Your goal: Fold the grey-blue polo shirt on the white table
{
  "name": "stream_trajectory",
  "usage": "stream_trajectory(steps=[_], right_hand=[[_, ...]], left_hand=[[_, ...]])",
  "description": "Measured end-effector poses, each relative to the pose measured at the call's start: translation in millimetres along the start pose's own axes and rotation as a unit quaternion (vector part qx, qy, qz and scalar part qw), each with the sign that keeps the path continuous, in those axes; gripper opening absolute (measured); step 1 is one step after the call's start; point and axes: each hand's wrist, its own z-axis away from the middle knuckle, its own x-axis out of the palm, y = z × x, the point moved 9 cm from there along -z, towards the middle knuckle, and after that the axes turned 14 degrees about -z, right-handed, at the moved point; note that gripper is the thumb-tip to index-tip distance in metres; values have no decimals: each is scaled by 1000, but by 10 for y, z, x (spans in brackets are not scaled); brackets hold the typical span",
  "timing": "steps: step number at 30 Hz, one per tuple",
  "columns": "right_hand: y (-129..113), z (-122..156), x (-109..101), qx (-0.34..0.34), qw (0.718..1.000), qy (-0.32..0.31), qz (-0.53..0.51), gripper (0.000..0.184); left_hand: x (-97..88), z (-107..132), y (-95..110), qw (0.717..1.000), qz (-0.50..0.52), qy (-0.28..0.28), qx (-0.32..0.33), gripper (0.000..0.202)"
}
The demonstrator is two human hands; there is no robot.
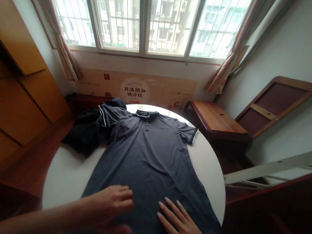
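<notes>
A dark grey polo shirt (150,158) lies front up on a round white table (215,171), its collar at the far side and its hem toward me. White piping edges the collar and sleeve cuffs, and light creases run across its front. Over the lower left of the shirt is my left hand (110,205), slightly blurred, fingers bent and thumb apart, with nothing in it. My right hand (183,228) rests flat on the lower right of the shirt with its fingers spread.
Dark bundled clothing (85,130) lies at the table's left edge, partly under the shirt's sleeve. Beyond the table stand a wooden side table (216,117) and a long printed box (171,90) below the window. Wooden cabinets (10,109) line the left; a pale metal frame (282,164) is at the right.
</notes>
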Motion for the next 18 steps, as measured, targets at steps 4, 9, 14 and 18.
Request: stream_trajectory(steps=[4,9,14,18], right_hand=[[-232,148,25,-52,995,59,61,47],[-314,183,-27,-75,983,144,81,29],[-401,58,-8,-46,982,160,88,34],[-471,-278,97,8,989,134,61,31]], left_hand=[[80,576,378,996,-71,47,-23,42],[100,735,393,988,-116,90,-52,35],[60,696,381,991,-48,79,-96,35],[68,581,379,991,-36,73,-109,18]])
